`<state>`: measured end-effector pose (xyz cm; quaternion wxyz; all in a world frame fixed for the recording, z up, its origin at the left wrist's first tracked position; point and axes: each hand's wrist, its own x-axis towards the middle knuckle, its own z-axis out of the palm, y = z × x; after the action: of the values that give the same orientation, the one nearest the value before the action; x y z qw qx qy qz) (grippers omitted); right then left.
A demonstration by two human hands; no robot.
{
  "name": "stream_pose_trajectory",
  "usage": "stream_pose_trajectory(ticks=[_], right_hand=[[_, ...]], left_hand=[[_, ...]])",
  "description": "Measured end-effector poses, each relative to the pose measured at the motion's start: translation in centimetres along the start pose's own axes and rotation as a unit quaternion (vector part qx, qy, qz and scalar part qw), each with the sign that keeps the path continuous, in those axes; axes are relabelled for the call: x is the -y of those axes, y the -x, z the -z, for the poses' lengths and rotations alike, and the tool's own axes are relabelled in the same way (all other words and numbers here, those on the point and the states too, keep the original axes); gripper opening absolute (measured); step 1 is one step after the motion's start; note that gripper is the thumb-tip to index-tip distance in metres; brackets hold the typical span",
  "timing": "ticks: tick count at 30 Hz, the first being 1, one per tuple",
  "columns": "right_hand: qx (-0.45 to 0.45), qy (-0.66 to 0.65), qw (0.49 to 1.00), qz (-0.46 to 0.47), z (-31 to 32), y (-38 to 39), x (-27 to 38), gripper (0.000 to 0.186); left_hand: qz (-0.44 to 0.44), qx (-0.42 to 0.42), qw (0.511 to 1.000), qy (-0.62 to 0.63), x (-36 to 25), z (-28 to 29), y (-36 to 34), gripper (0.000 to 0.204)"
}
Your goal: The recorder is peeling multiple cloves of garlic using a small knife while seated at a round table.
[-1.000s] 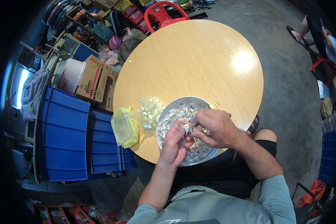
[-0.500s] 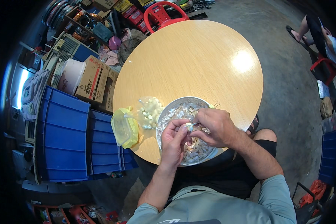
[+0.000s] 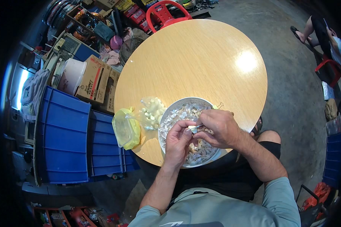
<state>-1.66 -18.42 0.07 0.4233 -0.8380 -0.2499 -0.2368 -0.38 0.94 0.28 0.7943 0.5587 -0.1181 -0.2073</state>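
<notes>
Over a white bowl (image 3: 160, 137) at the table's near edge, my left hand (image 3: 176, 143) pinches a pale garlic clove (image 3: 193, 129) between thumb and fingertips. Facing it, my right hand (image 3: 220, 126) is closed on a small, thin metal blade (image 3: 199, 125), whose tip meets the clove. Most of the blade is hidden by the fingers. Papery garlic skins and unpeeled cloves (image 3: 185, 109) fill the bowl. Left of it lies a clear plastic bag (image 3: 152, 112) holding several whitish peeled cloves.
A clear plastic tub (image 3: 121, 126) in a yellow bag (image 3: 134, 139) stands at the left edge of the round wooden table (image 3: 193, 56). A binder clip (image 3: 218, 106) is on the bowl's right rim. Blue crates (image 3: 64, 132) and cardboard boxes (image 3: 93, 79) are left; a red chair (image 3: 166, 15) stands behind.
The clove has turned slightly between my left fingertips, and more of its pale surface shows. Both hands have otherwise stayed almost in place.
</notes>
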Motion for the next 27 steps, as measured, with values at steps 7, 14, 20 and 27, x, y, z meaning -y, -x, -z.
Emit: stream_pose_trajectory(ticks=[7, 14, 20, 27], right_hand=[[0.007, 0.005, 1.000, 0.030, 0.1, 0.0, -0.5, 0.030], [0.006, 0.005, 0.998, 0.060, 0.2, 0.1, -0.4, 0.030], [-0.006, -0.001, 0.999, 0.042, 0.1, 0.2, -0.4, 0.031], [-0.014, 0.003, 1.000, 0.022, 0.2, 0.1, -0.2, 0.030]], left_hand=[[0.076, 0.030, 0.990, 0.117, -0.3, 0.6, 0.1, 0.022], [0.122, 0.032, 0.981, 0.146, -0.4, 0.5, 0.1, 0.022], [0.101, 0.022, 0.985, 0.139, -0.5, 0.3, 0.3, 0.022], [0.055, 0.017, 0.993, 0.106, -0.1, 0.1, 0.4, 0.021]])
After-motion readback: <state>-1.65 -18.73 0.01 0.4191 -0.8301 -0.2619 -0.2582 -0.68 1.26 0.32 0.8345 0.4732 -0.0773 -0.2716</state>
